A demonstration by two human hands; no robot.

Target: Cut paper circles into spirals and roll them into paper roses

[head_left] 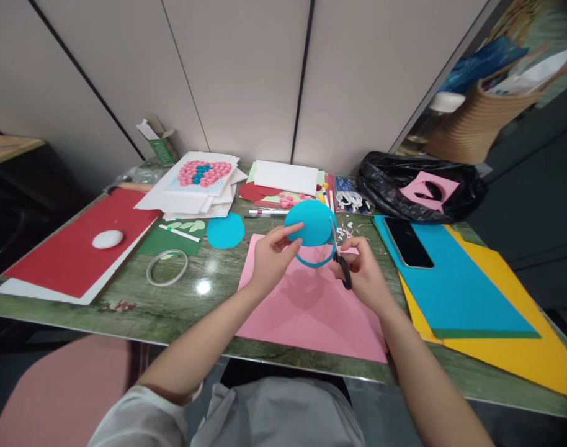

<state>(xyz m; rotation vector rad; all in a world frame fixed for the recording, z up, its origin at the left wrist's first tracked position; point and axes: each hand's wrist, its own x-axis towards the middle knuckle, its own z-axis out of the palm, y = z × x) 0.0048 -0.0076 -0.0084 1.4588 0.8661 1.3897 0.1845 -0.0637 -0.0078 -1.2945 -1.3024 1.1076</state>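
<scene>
My left hand (pixel 278 251) pinches a round piece of blue paper (pixel 310 222) by its lower left edge and holds it up above the table. In my right hand (pixel 361 270) is a pair of scissors (pixel 343 270) with black handles, its blades at the right edge of the blue circle. A thin curved strip of blue paper (pixel 317 264) hangs below the circle, trimmed from its rim. Beneath both hands lies a pink paper sheet (pixel 311 316). Another blue paper circle (pixel 225 231) lies flat on the table to the left.
Red paper (pixel 74 248) bears a white oval object (pixel 107 239). A tape roll (pixel 167 268) is near green paper (pixel 146 245). A phone (pixel 409 242) rests on blue paper (pixel 479 292) over yellow sheets (pixel 511 279). A black plastic bag (pixel 381 186) holds pink scrap (pixel 430 191).
</scene>
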